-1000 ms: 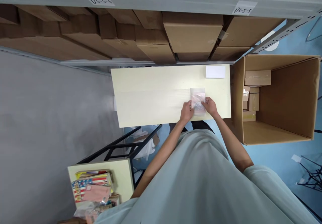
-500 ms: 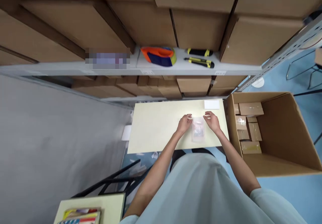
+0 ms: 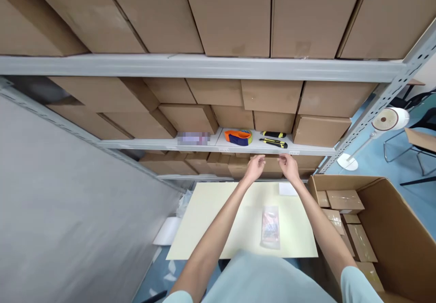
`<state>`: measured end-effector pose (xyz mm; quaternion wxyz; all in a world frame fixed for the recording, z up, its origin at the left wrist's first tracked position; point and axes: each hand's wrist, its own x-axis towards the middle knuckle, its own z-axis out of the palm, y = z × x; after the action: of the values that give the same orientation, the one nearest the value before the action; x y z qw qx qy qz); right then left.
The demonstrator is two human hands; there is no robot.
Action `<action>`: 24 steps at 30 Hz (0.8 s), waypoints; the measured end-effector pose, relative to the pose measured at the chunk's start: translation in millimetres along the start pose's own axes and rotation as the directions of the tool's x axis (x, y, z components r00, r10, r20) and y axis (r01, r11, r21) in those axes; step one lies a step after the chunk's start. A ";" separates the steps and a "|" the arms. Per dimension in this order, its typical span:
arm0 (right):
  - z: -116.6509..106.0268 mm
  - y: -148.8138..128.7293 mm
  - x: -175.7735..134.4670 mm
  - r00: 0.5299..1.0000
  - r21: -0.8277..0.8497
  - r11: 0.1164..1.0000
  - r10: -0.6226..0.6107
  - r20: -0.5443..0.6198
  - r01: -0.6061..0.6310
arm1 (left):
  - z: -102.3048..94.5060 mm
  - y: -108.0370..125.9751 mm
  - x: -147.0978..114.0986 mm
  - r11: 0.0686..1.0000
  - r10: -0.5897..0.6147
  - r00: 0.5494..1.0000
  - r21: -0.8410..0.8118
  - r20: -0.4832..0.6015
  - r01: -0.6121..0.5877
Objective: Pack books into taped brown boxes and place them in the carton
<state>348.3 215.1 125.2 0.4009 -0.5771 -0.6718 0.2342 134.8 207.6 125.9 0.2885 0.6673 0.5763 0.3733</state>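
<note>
Our left hand and right hand hang half-spread, fingers loosely curled around nothing visible; the clear plastic packet lies below them, bodyward, long axis towards us; neither's clearly nearer.

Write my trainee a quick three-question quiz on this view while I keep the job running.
1. True or false: the left hand and the right hand are both touching the pinkish packet.
2. How many black-and-yellow cutters lie on the shelf? A) one B) two C) four
3. Fill in: small boxes sit inside the large open ____ to the right of the table.

Key: 1. False; the packet lies on the table, apart from both hands. 2. B. 3. Carton.
</note>
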 end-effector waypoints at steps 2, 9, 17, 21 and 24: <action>-4.9 -8.2 19.0 0.998 -0.035 0.998 -0.057 -0.029 0.056 | -6.1 10.6 10.4 1.000 0.023 1.000 0.017 -0.014 -0.023; -6.3 -31.5 75.2 0.982 -0.273 0.944 -0.177 0.064 0.188 | -14.3 30.3 40.3 0.993 0.064 0.998 0.097 -0.027 -0.061; 11.7 -39.5 97.7 0.983 -0.459 0.878 -0.057 0.174 0.132 | -18.7 30.6 62.6 0.987 0.086 0.996 0.138 -0.037 -0.080; 16.7 -35.3 93.2 0.981 -0.467 0.873 -0.055 0.184 0.136 | -14.8 23.1 58.6 0.990 0.059 0.997 0.132 -0.046 -0.053; 15.6 -31.4 88.9 0.977 -0.472 0.869 -0.060 0.205 0.152 | -7.5 15.9 49.0 0.993 0.018 0.999 0.118 -0.041 -0.013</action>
<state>316.2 296.0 164.6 0.1922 -0.5972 -0.7737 0.0884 140.2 252.8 151.1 0.2334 0.6796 0.5980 0.3550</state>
